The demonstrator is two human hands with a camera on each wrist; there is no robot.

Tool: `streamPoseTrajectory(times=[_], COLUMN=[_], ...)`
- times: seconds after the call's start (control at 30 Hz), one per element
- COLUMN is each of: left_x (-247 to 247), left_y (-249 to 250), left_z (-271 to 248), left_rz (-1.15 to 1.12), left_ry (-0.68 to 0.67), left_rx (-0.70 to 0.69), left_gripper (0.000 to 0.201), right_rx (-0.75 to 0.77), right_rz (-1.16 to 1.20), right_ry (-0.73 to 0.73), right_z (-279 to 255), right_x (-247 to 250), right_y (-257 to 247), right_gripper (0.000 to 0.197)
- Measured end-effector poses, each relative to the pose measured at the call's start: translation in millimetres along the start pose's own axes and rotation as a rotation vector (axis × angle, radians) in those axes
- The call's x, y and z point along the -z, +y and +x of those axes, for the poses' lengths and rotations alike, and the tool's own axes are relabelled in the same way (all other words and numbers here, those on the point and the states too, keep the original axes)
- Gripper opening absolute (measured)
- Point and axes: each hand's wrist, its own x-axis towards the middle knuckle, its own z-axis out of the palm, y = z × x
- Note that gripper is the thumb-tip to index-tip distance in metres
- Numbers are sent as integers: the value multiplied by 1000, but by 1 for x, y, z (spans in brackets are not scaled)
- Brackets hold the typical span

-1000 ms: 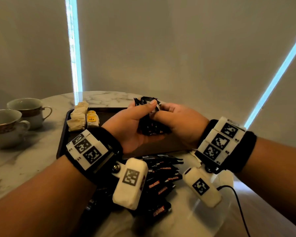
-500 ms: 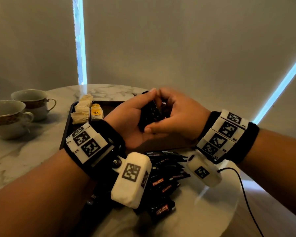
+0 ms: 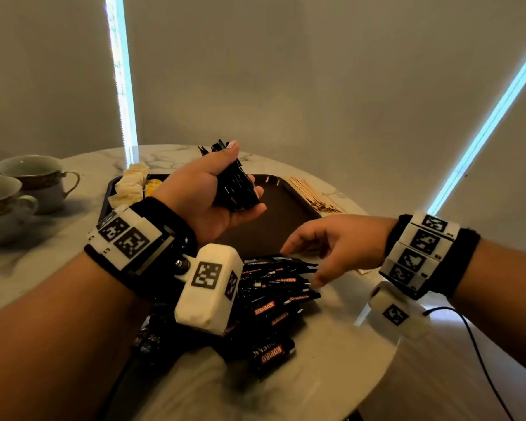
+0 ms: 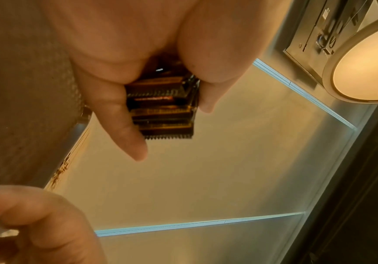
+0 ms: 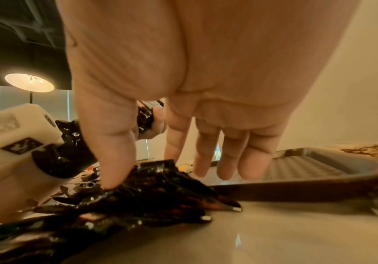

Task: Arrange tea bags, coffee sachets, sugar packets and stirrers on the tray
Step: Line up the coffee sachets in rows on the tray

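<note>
My left hand (image 3: 222, 189) grips a stack of black coffee sachets (image 3: 236, 183) upright above the dark brown tray (image 3: 289, 205); the left wrist view shows the stack (image 4: 163, 105) clamped between thumb and fingers. A loose pile of black coffee sachets (image 3: 274, 296) lies on the marble table in front of the tray. My right hand (image 3: 313, 256) hovers over that pile with fingers spread, and its thumb (image 5: 113, 157) touches the top sachets (image 5: 152, 192). Tea bags (image 3: 131, 183) lie in the tray's far left corner. Wooden stirrers (image 3: 313, 194) lie on the table right of the tray.
Two gold-trimmed teacups (image 3: 28, 180) stand at the table's left. The round marble table (image 3: 331, 360) ends close on the right and front. A black cable (image 3: 480, 354) hangs off the right edge. Grey blinds close the background.
My right hand let go of the stack and dropped down to the loose pile on the table. The left hand keeps the stack alone, lifted slightly.
</note>
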Motion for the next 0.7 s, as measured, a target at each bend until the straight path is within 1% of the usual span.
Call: streamPoseTrajectory(times=[0.1,0.2,0.33,0.47,0.6,0.7], left_x=[0,-2,-2,-1,-1,-2], left_y=[-2,-3,-3,-2,-4,-4], left_z=[-1,-3,-3,-2,-2,-3], left_rz=[-5,-12,-16,-4,12,27], left_ry=[-4,-13,-22,-27,-26,-28], left_rx=[0,3,3,23,39,53], left_gripper=[39,33,28,32,33,33], right_rx=[21,57,48,44,46,57], right_rz=[-78,-143,-167,-130,-78,-11], right_ry=[42,136,264,389,442,512], right_z=[5,7,7,2,-3,-8], right_x=[-8,-13,-10,-7,-3,3], right_y=[5,7,14,19,23,24], right_gripper=[52,40,33,28,21,25])
